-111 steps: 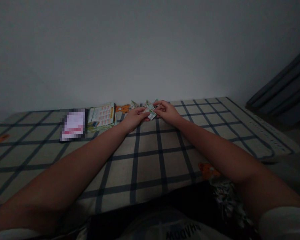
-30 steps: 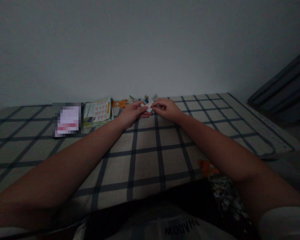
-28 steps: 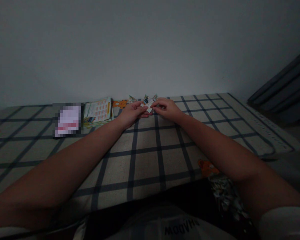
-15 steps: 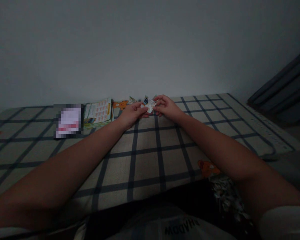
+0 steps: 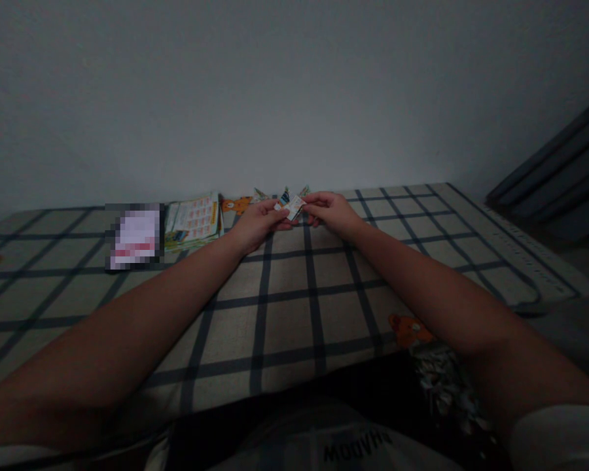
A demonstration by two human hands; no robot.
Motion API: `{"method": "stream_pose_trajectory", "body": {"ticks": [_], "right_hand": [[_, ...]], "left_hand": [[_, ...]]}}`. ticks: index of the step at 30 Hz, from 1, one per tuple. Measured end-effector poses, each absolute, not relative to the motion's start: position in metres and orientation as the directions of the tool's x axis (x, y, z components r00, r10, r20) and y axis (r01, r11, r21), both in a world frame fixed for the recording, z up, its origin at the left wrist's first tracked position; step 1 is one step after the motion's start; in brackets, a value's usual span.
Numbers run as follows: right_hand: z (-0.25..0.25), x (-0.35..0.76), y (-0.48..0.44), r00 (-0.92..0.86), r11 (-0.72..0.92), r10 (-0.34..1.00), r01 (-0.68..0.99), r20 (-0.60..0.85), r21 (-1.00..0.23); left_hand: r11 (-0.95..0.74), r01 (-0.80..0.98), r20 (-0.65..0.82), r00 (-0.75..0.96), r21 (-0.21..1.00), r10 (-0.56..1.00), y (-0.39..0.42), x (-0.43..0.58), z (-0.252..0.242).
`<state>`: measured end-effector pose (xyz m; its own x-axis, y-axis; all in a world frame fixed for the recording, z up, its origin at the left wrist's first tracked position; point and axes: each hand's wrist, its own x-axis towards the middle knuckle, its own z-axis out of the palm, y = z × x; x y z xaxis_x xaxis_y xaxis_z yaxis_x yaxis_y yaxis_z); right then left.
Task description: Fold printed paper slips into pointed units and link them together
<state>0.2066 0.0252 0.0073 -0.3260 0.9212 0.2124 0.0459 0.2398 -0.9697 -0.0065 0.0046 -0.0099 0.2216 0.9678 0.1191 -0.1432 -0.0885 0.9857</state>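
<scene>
The left hand [image 5: 258, 226] pinches folded printed paper [image 5: 294, 207], seemingly to steady it; the right hand [image 5: 330, 212] grips its opposite corner.

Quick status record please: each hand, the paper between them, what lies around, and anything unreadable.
Left hand: pinching folded paper, thumb on top
Right hand: fingertips at the same paper's right edge
Beyond left hand: small paper piece
Left of hands: stack of printed sheets; beside it, pixelated item
Surface: checked cloth with bear prints
Behind: plain wall
Unreadable: pixelated item's content; paper's fine print
</scene>
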Motion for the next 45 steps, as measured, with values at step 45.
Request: {"method": "stream_pose_trajectory", "body": {"ticks": [45], "right_hand": [[0.0074, 0.2052, 0.0236, -0.389, -0.023, 0.92, -0.166, 0.044, -0.986]], "left_hand": [[-0.05, -0.18, 0.087, 0.206, 0.982, 0.975, 0.0025, -0.0036, -0.0075]]}}
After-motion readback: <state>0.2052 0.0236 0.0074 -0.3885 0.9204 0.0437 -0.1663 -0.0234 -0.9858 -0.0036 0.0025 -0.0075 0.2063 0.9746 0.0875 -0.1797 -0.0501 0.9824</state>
